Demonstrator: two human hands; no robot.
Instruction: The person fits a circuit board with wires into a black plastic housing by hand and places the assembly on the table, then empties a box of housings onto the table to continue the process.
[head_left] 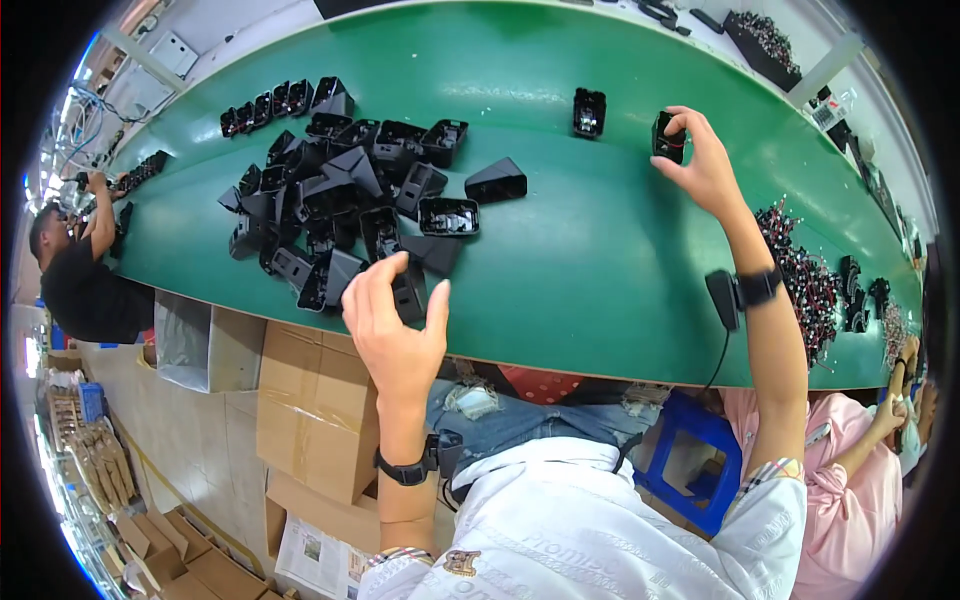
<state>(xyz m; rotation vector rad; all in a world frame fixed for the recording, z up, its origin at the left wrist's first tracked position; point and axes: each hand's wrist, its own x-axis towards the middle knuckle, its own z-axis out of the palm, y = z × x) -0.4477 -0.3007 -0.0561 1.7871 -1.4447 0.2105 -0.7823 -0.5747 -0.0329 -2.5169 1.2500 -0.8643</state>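
Observation:
My right hand (703, 162) is at the far right part of the green table. Its thumb and fingers close round a small black plastic housing (662, 140) with a red wire inside. My left hand (385, 325) hovers at the near edge of a heap of black plastic housings (345, 185), thumb and fingers spread. Between and beyond those fingers lies a dark housing (408, 297), partly hidden; the hand does not grip it. Another open black housing (590, 113) stands alone, left of my right hand. A wedge-shaped housing (497, 181) lies at the heap's right side.
A row of black housings (264, 107) lines the far left of the green table (560, 270). At right lies a pile of red-and-black wired parts (805, 275). Cardboard boxes (312, 400) stand below the near edge. One person (85, 270) works at left, another in pink (850, 470) at right.

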